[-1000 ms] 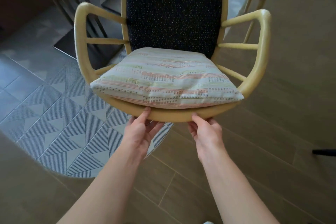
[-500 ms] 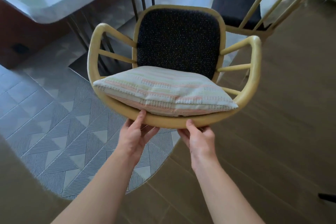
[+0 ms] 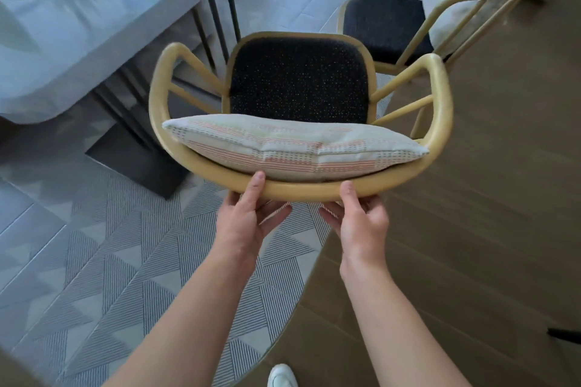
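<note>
**A:** Head view first: what are the hands doing?

**B:** The left hand and the right hand both grip the yellow chair at the front edge of its seat frame. Each thumb lies on top of the rounded rail, and the fingers curl beneath it. The two hands sit side by side, a little apart, near the middle of that rail.

**A:** And where is the chair itself?

**B:** It is in the centre of the scene, straight ahead of the person, with its seat facing them. Its dark speckled backrest is on the far side, and the curved armrests sweep round at left and right. Its legs are hidden under the seat, so I cannot tell whether it stands on the floor.

**A:** Anything on the seat?

**B:** A pale striped cushion lies flat on it, filling it from one armrest to the other.

**A:** What is around it?

**B:** A glossy white tabletop is at the far left, on a dark base. A second chair with a dark seat stands beyond, at the far right. A grey patterned rug covers the near left and a wooden floor the right. A white shoe shows at the near edge.
</note>
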`<state>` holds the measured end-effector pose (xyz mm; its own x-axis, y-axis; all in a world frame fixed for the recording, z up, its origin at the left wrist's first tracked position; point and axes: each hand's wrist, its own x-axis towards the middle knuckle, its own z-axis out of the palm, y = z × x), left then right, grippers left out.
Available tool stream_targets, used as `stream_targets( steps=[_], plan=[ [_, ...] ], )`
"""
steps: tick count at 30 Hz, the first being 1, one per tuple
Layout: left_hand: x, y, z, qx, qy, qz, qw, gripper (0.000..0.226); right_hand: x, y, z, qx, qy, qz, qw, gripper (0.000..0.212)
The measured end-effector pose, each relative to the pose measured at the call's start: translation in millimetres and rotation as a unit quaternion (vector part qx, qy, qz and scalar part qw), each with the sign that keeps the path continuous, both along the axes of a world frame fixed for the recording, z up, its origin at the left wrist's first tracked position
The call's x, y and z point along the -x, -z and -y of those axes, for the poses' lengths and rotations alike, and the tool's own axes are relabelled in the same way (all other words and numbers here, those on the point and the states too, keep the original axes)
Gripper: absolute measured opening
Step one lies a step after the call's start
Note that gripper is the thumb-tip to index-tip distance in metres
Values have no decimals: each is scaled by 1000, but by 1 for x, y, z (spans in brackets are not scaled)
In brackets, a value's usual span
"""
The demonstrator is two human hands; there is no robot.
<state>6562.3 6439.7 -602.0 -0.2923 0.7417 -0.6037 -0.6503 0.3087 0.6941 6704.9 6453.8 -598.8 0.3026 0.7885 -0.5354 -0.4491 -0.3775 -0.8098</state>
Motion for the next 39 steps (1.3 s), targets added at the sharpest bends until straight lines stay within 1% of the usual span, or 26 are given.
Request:
stream_targets(
  steps=[5,12,15,21,30,35,37,39],
  plan=[
    [6,-7,-32,-6,24,0,1000,34,13,-11,-32,-20,15,-25,999,27],
    [8,-18,-65,-6,24,-11,1000,38,16,-18,-65,-25,10,-11,1000,29],
    [8,-22,-79,3,15,-11,1000,39,16,-22,-78,-28,5,-14,999,29],
    [8,-29,-115,6,4,-19,1000,32,16,-32,-113,-36,-5,-38,999,33],
    [-1,-33,-161,4,-34,-38,999,36,13,-37,-160,-49,-28,-64,996,39],
    [-3,-33,-164,13,-41,-33,999,39,8,-36,-165,-44,-47,-96,993,42],
    [-2,-36,-166,20,-39,-29,999,39,5,-38,-166,-47,-62,-103,992,40],
    [-2,-41,-167,29,-39,-22,999,39,1,-40,-168,-40,-85,-93,991,30]
  ],
)
